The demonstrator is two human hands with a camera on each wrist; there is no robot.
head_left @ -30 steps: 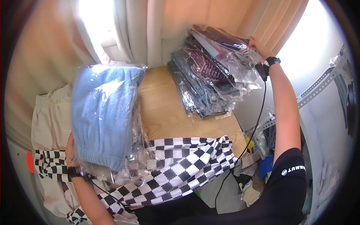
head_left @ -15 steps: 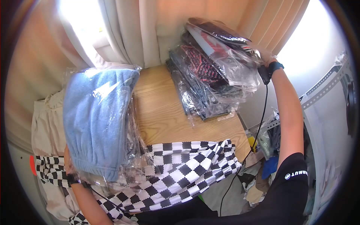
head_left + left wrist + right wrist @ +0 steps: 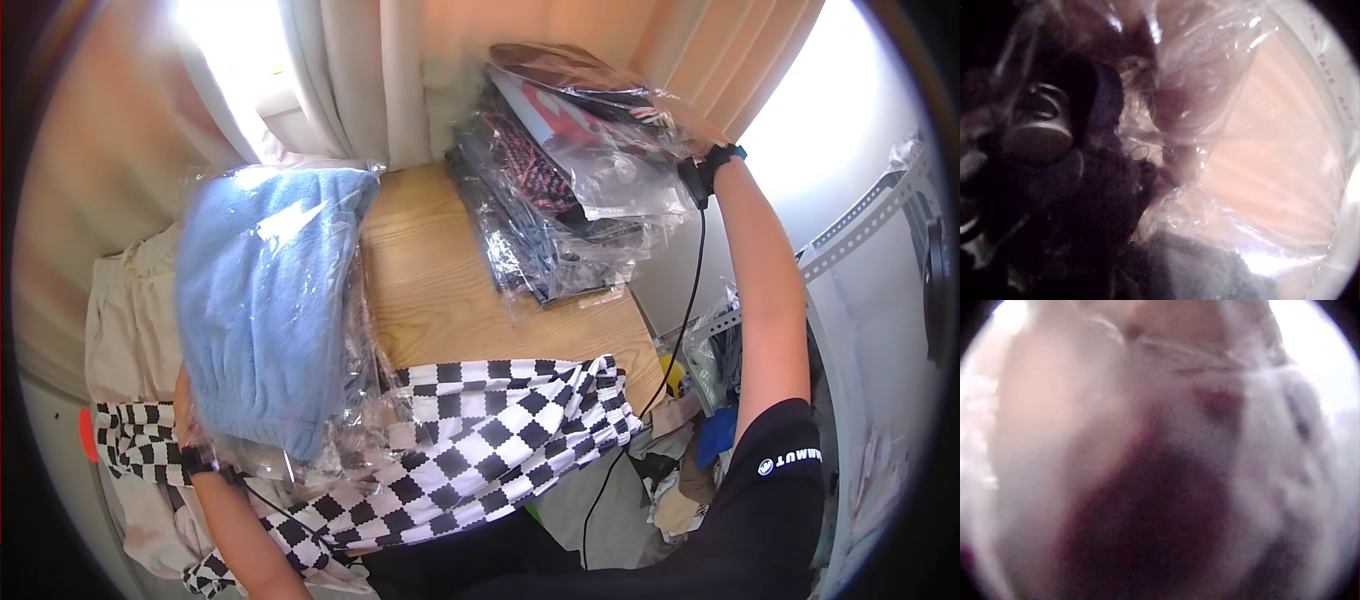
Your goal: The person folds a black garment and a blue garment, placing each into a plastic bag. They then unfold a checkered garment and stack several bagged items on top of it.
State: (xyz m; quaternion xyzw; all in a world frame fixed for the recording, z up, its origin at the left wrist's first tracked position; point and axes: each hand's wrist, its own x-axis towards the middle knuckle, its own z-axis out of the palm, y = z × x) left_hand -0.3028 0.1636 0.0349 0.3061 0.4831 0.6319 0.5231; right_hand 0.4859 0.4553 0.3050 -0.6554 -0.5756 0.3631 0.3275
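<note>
In the head view a light-blue garment in a clear bag tops a stack of bagged clothes on the left. My left hand is at this stack's lower left edge, its fingers hidden beneath it. At the back right lies a second pile, with a dark red bagged garment on top and a black-and-pink bagged garment lower down. My right hand grips the upper bags at their right edge, partly behind clear plastic. Blurred plastic and dark red cloth fill the right wrist view.
Checkered trousers lie across the front of the wooden table. Beige trousers lie at the left. Curtains hang behind. A black cable runs from my right wrist. Crumpled clothes and a metal rack are at the right.
My right hand has moved in behind the plastic at the pile's right edge. The top bags there have shifted up and left. The blue garment's stack stays almost the same.
</note>
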